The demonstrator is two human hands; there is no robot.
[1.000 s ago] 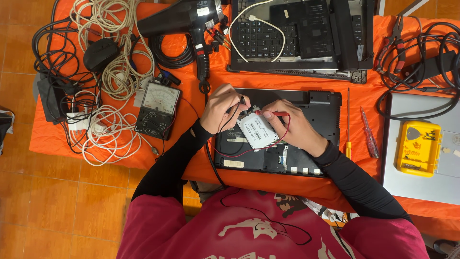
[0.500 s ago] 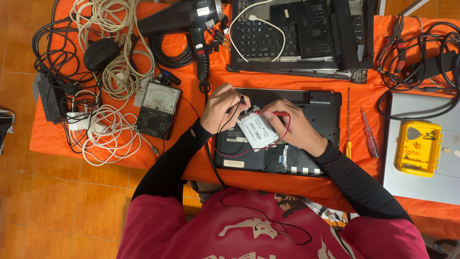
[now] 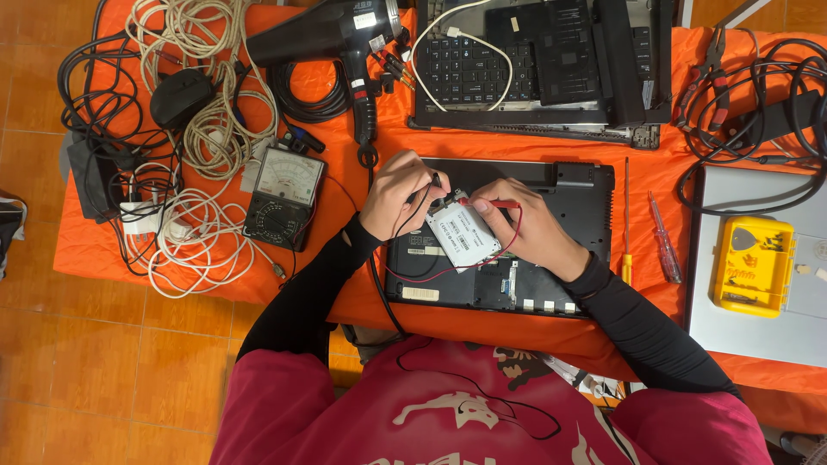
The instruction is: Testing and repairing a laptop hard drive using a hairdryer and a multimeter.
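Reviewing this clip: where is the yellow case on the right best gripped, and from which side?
Probably by its two long side edges, coming straight down from above. The yellow case lies flat on the grey laptop lid, upright-rectangular, with bare lid around it and nothing on top, so fingers should fit on both sides.

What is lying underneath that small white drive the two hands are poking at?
The white drive rests on an upturned black laptop base on the orange table cover. Left hand holds a black probe, right hand a red one. What lies directly beneath the drive is covered.
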